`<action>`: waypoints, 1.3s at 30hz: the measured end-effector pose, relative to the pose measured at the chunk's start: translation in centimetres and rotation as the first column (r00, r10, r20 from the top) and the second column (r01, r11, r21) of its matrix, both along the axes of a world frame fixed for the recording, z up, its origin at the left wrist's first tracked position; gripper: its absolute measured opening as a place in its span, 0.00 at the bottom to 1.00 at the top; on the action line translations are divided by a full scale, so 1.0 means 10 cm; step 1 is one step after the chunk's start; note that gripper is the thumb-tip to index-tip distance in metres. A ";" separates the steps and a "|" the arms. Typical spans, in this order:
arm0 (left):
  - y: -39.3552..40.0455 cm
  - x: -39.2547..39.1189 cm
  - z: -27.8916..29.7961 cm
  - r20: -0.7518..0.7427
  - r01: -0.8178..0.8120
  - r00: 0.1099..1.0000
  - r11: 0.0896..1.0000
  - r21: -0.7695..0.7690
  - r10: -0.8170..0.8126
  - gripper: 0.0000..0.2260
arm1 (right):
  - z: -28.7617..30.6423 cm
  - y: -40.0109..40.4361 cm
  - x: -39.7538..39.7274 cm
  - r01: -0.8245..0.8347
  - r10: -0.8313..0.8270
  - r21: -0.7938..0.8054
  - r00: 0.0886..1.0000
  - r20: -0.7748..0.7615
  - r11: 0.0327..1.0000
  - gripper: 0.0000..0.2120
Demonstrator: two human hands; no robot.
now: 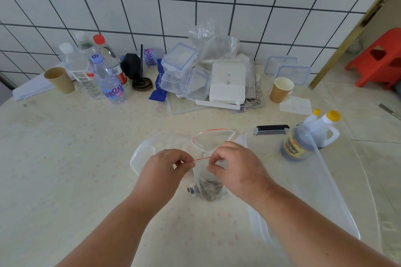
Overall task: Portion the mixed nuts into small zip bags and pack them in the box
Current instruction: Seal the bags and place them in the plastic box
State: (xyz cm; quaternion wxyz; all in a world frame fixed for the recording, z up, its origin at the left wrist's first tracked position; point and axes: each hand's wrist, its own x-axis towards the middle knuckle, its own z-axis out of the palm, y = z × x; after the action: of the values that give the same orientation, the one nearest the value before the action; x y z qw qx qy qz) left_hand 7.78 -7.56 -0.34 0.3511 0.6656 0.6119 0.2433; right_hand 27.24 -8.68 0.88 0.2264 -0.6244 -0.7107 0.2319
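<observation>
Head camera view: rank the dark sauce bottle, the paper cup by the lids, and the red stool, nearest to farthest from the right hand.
From the right hand:
1. Dark sauce bottle, just right.
2. Paper cup, farther back.
3. Red stool, far right, off the table.

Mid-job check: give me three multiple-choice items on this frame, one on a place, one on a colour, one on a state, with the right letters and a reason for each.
1. Where is the dark-liquid bottle with a yellow cap?
A. Right of the hands
B. Among the water bottles at left
C. On the red stool

2. What colour is the seal line on the small clear zip bag?
A. Blue
B. Red
C. Green

3. How is that bag being handled?
A. Lying untouched on the table
B. Pinched at its top by both hands
C. Held by one hand only

Answers:
1 A: it stands on the table to the right, beyond the right hand.
2 B: a thin red line runs between the fingers.
3 B: the left hand and right hand each pinch the top edge, with dark nuts in the bottom.
</observation>
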 end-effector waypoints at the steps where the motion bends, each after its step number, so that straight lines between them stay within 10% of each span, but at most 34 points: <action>1: -0.01 0.00 -0.01 0.002 0.011 1.000 1.000 0.010 -0.011 0.11 | 0.00 0.00 -0.01 -0.002 0.002 0.000 1.000 -0.010 1.000 0.03; 39: -0.20 -0.07 -0.13 0.050 0.079 0.995 0.992 0.102 -0.085 0.08 | -0.05 -0.08 -0.15 -0.056 0.061 -0.108 0.997 0.048 0.993 0.11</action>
State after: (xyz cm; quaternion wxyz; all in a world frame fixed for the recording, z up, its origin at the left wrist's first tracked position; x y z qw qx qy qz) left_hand 7.08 -9.60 -1.61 0.3435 0.7002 0.5614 0.2767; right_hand 25.74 -9.49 0.34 0.1676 -0.6202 -0.7209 0.2600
